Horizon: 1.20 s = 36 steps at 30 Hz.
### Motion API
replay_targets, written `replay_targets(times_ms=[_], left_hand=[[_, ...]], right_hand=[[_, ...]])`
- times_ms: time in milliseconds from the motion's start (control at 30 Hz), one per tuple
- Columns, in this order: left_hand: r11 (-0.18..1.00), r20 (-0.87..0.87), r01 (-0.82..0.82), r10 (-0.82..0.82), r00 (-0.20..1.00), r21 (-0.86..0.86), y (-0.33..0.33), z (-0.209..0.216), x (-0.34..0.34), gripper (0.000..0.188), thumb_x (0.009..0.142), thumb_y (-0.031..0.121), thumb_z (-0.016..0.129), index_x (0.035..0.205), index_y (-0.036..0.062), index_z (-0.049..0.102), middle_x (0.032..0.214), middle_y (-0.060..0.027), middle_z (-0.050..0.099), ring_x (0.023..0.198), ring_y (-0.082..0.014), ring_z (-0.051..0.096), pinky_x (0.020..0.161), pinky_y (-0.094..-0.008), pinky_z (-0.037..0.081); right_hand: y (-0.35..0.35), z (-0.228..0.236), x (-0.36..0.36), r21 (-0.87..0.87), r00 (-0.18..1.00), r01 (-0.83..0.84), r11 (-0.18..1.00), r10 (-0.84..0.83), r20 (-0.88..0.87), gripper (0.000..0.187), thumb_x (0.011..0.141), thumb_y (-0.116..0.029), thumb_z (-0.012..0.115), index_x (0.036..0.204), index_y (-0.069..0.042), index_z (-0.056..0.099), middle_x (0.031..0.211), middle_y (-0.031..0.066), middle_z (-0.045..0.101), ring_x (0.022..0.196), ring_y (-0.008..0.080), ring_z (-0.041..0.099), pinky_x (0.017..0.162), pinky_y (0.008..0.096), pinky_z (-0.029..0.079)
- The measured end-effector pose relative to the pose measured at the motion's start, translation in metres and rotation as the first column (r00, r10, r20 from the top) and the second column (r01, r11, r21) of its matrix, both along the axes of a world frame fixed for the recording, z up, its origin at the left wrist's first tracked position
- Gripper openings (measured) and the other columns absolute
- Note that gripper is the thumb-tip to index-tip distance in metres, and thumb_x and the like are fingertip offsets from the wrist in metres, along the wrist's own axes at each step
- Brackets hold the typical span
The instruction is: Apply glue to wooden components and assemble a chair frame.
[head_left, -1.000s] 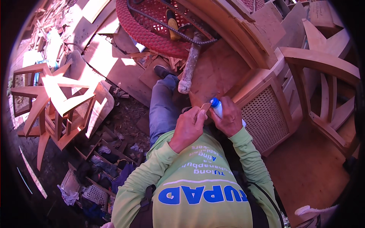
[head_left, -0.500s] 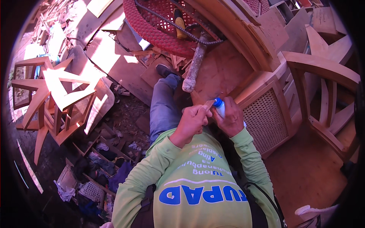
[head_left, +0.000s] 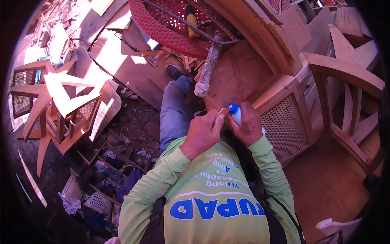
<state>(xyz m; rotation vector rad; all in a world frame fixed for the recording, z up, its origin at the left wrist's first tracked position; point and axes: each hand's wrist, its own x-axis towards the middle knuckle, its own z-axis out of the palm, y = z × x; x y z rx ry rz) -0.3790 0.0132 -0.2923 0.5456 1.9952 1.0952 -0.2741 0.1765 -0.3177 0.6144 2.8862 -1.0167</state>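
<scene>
In front of my chest, my left hand (head_left: pixel 205 132) pinches a small, thin, light-brown wood piece (head_left: pixel 222 112) between thumb and fingers. Wrapped in my right hand (head_left: pixel 248 124) is a small white bottle (head_left: pixel 236 118) with a blue cap (head_left: pixel 232 107). The wood piece's end sits right beside the cap; whether the two touch I cannot tell. Fingers of the right hand cover part of the bottle.
Beyond my hands hangs a whitish stick (head_left: pixel 209 69) near a red woven seat (head_left: pixel 170 34) holding a yellow-and-black handled tool (head_left: pixel 191 22). At right stand a cane-panelled wooden frame (head_left: pixel 284 124) and a chair frame (head_left: pixel 349 69). More wooden frames (head_left: pixel 61 97) stand left.
My left hand has shifted slightly toward me and its grip on the wood piece has changed a little. The right hand still holds the bottle in nearly the same place.
</scene>
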Motion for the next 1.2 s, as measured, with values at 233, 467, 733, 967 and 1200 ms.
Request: replay_targets(times_ms=[233, 467, 733, 967, 1200], left_hand=[[0.975, 0.442, -0.212, 0.164, 0.882, 0.061, 0.009, -0.010, 0.001, 0.033, 0.109, 0.028, 0.054, 0.090, 0.0031, 0.065, 0.062, 0.0005, 0.053, 0.055, -0.0081, 0.049, 0.050, -0.0276, 0.038], [0.961, 0.346, -0.261, 0.216, 0.913, 0.089, 0.001, -0.001, 0.012, 0.032, 0.110, 0.025, 0.052, 0.091, 0.0023, 0.064, 0.065, 0.0011, 0.054, 0.057, -0.0039, 0.048, 0.051, -0.0241, 0.038], [0.992, 0.193, -0.103, 0.086, 0.977, 0.080, 0.000, -0.011, 0.005, 0.032, 0.109, 0.025, 0.054, 0.090, 0.0004, 0.064, 0.064, -0.0029, 0.057, 0.060, -0.0077, 0.053, 0.055, -0.0279, 0.041], [0.991, 0.135, -0.108, 0.096, 0.986, 0.082, 0.012, -0.021, 0.006, 0.034, 0.107, 0.026, 0.055, 0.088, -0.0003, 0.064, 0.063, -0.0051, 0.057, 0.057, -0.0091, 0.053, 0.053, -0.0294, 0.041], [0.961, 0.370, -0.268, 0.225, 0.901, 0.067, 0.004, -0.017, 0.009, 0.035, 0.109, 0.028, 0.054, 0.089, 0.0008, 0.064, 0.064, -0.0003, 0.056, 0.059, -0.0058, 0.052, 0.052, -0.0261, 0.040]], right_hand=[[0.001, -0.004, 0.001, -0.021, 1.000, 0.015, 1.000, -0.016, -0.019, 0.035, 0.081, -0.015, 0.080, 0.097, -0.002, 0.052, 0.092, 0.0184, 0.057, 0.083, 0.0415, 0.061, 0.069, 0.0500, 0.049], [-0.001, -0.002, 0.001, -0.024, 0.999, 0.026, 0.999, -0.027, -0.018, 0.035, 0.081, -0.013, 0.080, 0.097, -0.001, 0.052, 0.093, 0.0192, 0.057, 0.083, 0.0418, 0.061, 0.070, 0.0502, 0.049], [-0.001, -0.003, 0.001, 0.008, 1.000, 0.005, 1.000, -0.005, 0.001, 0.035, 0.081, -0.015, 0.080, 0.098, -0.001, 0.052, 0.093, 0.0192, 0.057, 0.083, 0.0418, 0.061, 0.069, 0.0503, 0.049], [-0.001, -0.004, 0.001, 0.011, 0.999, 0.006, 1.000, -0.005, -0.032, 0.036, 0.081, -0.015, 0.080, 0.101, -0.001, 0.053, 0.094, 0.0183, 0.057, 0.083, 0.0414, 0.062, 0.067, 0.0504, 0.050], [-0.001, -0.006, 0.003, -0.014, 0.999, 0.019, 1.000, -0.020, -0.027, 0.035, 0.081, -0.014, 0.080, 0.100, -0.001, 0.053, 0.094, 0.0190, 0.057, 0.083, 0.0423, 0.062, 0.068, 0.0502, 0.049]])
